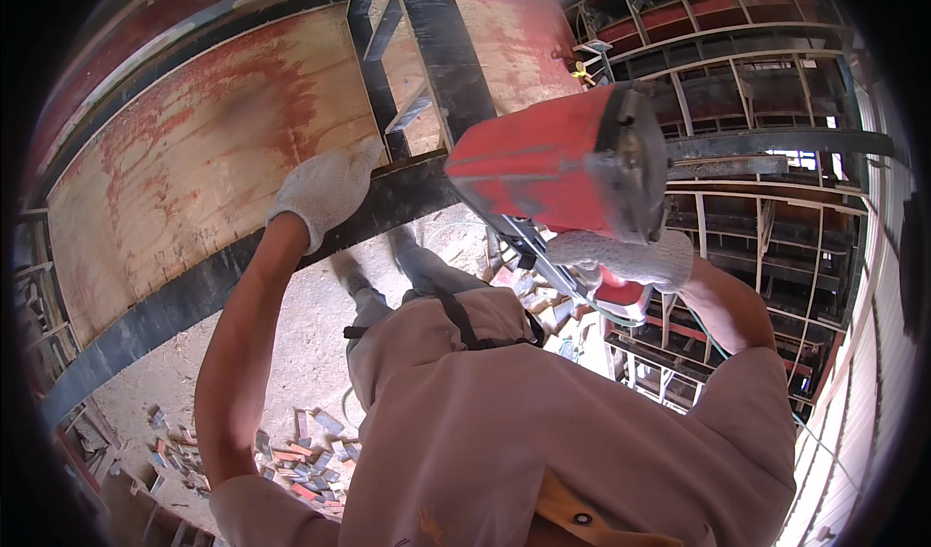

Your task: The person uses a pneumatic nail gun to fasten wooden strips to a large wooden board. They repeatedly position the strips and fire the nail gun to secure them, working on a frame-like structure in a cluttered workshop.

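Note:
My right hand (626, 259), in a whitish knit glove, is wrapped round the handle of a red nail gun (543, 159). The gun's wide rear end is toward the right, and its nose side lies over the dark beam. My left hand (325, 196), gloved alike, grips the upper edge of the dark wooden beam (233, 266) that runs across in front of me. Its fingers are partly hidden on the far side. Just beyond that hand, a dark ladder-like wooden frame (441, 43) meets the beam.
A large plywood panel (194, 159) with red stains lies past the beam. Wood offcuts (310, 460) litter the floor at lower left, with more offcuts (553, 305) near my legs. Stacked wooden frames (747, 208) fill the right side. A thin green hose (713, 338) trails near my right arm.

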### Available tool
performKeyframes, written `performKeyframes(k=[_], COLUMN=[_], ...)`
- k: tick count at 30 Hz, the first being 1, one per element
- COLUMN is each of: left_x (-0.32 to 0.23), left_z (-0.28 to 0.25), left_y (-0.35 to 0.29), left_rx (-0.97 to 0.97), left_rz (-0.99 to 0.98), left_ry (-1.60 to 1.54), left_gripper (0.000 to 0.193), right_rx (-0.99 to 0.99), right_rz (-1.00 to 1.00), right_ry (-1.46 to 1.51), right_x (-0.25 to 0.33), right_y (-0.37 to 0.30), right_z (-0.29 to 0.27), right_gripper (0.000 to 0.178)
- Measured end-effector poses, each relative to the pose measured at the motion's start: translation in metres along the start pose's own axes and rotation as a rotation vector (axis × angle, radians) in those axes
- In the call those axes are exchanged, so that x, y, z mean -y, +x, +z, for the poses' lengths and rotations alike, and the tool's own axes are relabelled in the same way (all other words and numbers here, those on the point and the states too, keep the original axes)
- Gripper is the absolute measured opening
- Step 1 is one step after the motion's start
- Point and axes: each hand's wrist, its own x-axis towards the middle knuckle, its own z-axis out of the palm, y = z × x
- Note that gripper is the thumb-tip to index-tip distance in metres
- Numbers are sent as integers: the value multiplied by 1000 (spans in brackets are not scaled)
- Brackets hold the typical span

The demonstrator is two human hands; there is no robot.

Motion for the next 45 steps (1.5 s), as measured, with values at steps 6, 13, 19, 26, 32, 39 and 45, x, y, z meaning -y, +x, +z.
performKeyframes(k=[6, 13, 19, 26, 32, 39, 45], left_x=[3, 11, 4, 12, 10, 18, 21], left_z=[7, 16, 12, 18, 16, 25, 24], left_y=[3, 2, 7, 7, 9, 8, 9], left_rx=[-23, -121, -28, -102, -51, -94, -98], left_rz=[-42, 24, -43, -27, -57, 53, 56], left_ry=[28, 42, 70, 47, 98, 135, 188], left_gripper=[68, 65, 59, 64, 51, 47, 42], right_rx=[1, 26, -6, -81, -131, -130, -186], right_rz=[185, 39, 173, 117, 167, 193, 157], right_ry=[-9, 7, -84, -220, -253, -194, -205], right_x=[22, 21, 24, 35, 29, 36, 36], right_y=[22, 19, 14, 11, 21, 10, 3], right_z=[24, 23, 22, 20, 17, 23, 21], right_gripper=[26, 28, 20, 34, 31, 30, 28])
